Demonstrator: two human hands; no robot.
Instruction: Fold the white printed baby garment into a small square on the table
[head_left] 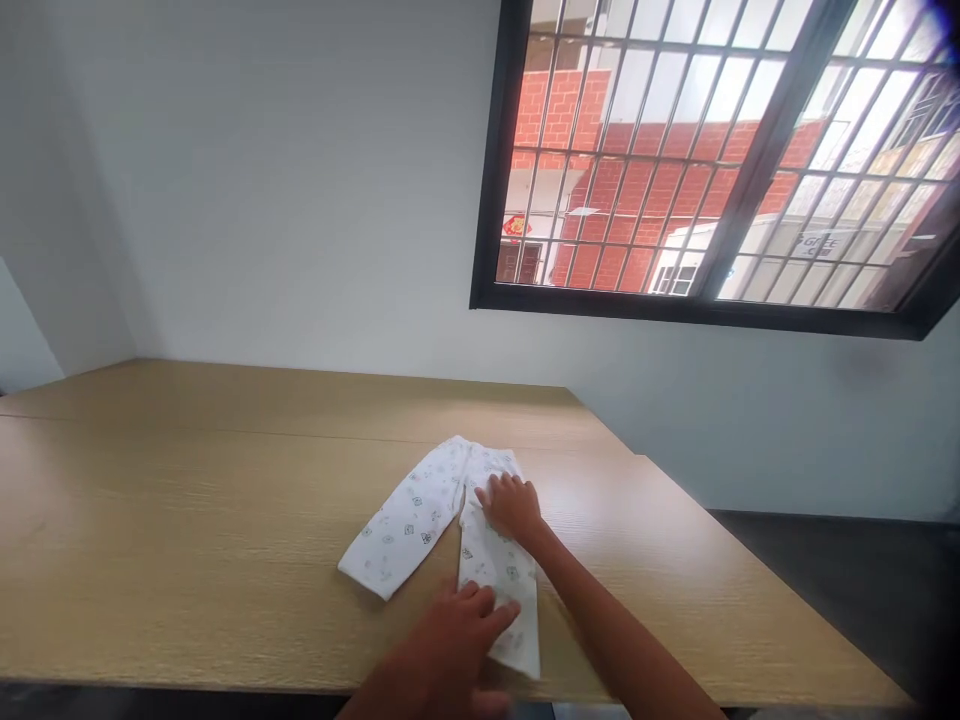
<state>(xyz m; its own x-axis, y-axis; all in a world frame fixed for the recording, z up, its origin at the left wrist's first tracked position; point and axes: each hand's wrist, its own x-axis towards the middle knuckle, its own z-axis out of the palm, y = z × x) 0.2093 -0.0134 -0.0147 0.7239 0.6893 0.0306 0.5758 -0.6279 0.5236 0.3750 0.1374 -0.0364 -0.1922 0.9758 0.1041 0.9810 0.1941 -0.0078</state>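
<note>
A small pair of white patterned trousers (pixel 409 520) lies flat on the wooden table (pixel 187 520), legs spread apart toward me. My right hand (pixel 511 505) rests palm down on the right leg near the waist, fingers spread. My left hand (pixel 457 640) lies flat on the lower end of that same leg, near the table's front edge, fingers stretched out. Neither hand grips the cloth.
The table meets a white wall at the back. A barred window (pixel 712 160) with a black frame is high on the right. The table's right edge (pixel 750 570) drops to a dark floor.
</note>
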